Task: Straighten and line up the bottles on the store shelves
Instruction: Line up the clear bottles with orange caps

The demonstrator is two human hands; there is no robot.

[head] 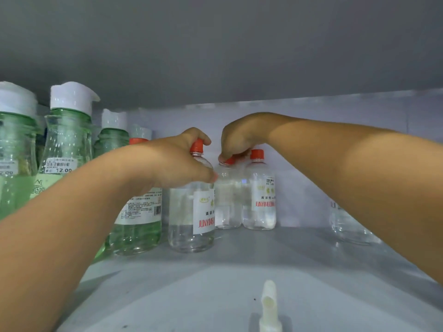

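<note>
Three clear bottles with red caps stand near the back of a grey shelf [239, 279]. My left hand [182, 161] grips the neck and shoulder of the nearest clear bottle [191, 219], which stands upright. My right hand [239, 137] pinches the red cap of the middle clear bottle [227, 202] from above. A third clear bottle [260, 195] stands just to its right, untouched. A green-liquid bottle with a red cap [139, 226] is partly hidden behind my left forearm.
Tall green bottles with white flip caps [69, 144] crowd the left side of the shelf. A clear bottle [347, 226] shows behind my right forearm. A white nozzle [269, 307] pokes up at the bottom edge. The shelf above hangs low overhead.
</note>
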